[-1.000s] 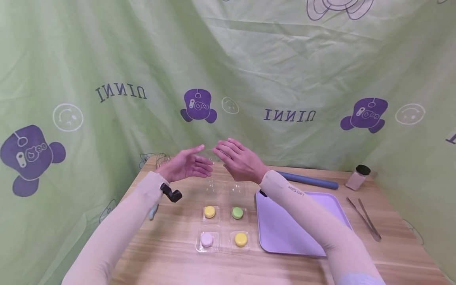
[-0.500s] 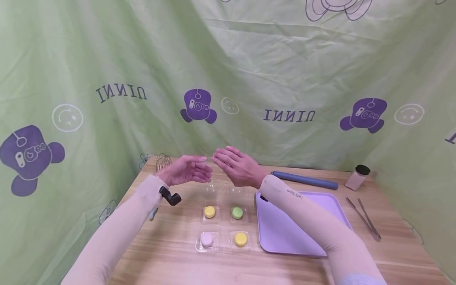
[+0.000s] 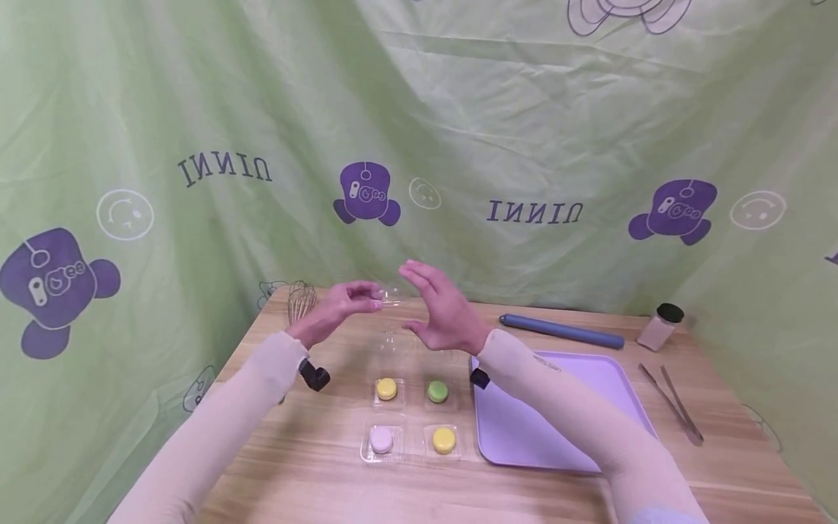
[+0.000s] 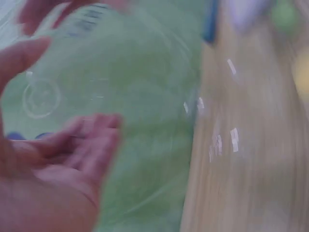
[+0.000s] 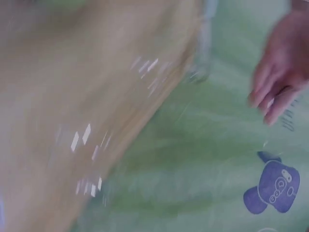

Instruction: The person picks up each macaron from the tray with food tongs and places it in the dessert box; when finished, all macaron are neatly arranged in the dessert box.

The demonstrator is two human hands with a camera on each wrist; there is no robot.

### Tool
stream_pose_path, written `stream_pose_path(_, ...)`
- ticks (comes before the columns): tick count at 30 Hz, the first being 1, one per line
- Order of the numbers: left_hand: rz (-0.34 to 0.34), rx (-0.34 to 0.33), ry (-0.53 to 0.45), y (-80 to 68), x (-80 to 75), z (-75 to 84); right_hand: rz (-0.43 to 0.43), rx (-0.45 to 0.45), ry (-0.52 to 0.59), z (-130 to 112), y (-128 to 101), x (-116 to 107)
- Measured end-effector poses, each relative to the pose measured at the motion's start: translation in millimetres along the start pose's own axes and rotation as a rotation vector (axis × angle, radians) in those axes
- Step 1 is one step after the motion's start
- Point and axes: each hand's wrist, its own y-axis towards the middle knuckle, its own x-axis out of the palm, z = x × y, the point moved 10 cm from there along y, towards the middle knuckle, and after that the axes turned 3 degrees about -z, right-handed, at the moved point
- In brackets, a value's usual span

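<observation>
Hands (image 3: 335, 308) (image 3: 448, 314) before "INNIU" lettering (image 3: 535, 212)

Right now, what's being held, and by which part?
Left hand appears to pinch a clear plastic piece by its left edge; blur hides the exact grip. Right hand holds nothing.

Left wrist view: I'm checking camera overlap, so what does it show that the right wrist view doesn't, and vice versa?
Only the left wrist view: the right hand, the blue rod, a blurred yellow macaron.

Only the right wrist view: a whole purple cartoon figure.

Both: the left hand, green curtain and wooden table.
</observation>
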Motion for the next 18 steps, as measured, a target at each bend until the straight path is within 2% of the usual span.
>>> stream_pose_path(3,0.102,0.069,0.114,-3.8,-6.4,4.0,-0.016,0.196,0.220,11,1,-1)
stream_pose_path(6,0.140,0.135,0.247,-12.3,-4.4,8.8,-0.075,0.364,0.374,19,-4,6)
stream_pose_path(9,0.161,0.179,0.375,-23.2,3.2,11.5,-0.152,0.492,0.476,24,-17,21)
stream_pose_path(13,0.168,0.220,0.437,-30.4,15.4,8.9,-0.248,0.571,0.550,20,-37,42)
stream_pose_path(18,0.148,0.223,0.437,-35.1,29.3,-3.1,-0.314,0.588,0.542,10,-56,60)
